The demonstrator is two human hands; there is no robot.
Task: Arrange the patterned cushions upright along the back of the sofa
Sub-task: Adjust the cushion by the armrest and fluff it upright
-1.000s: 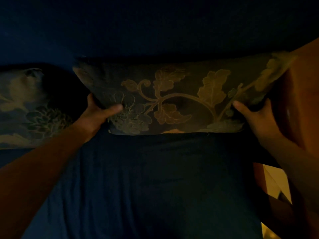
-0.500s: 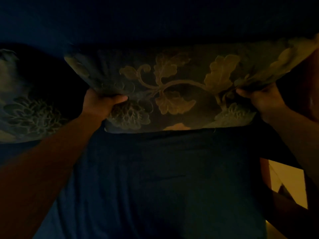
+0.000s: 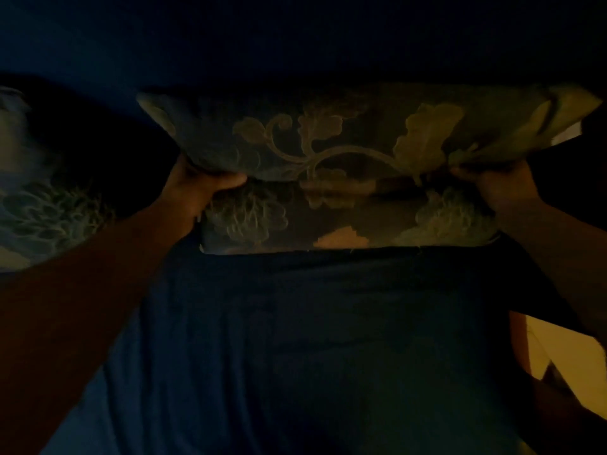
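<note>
Room: very dim; a dark blue sofa [image 3: 312,339] fills the head view, its back rising into near-black at the top.
Cushion: the patterned cushion [image 3: 345,165] stands against the sofa back at the rear of the seat, its upper part bulging forward.
Left hand [image 3: 200,188]: clamped on the cushion's left side, thumb across the front.
Right hand [image 3: 499,185]: pinching the fabric at the right side.
Second cushion [image 3: 39,192]: propped at the far left, apart from the first.
Risk: let go unevenly, the soft cushion may slump forward or lean sideways.
Hidden: the fingers behind the cushion, its right corner cut off, and where seat meets back.
</note>
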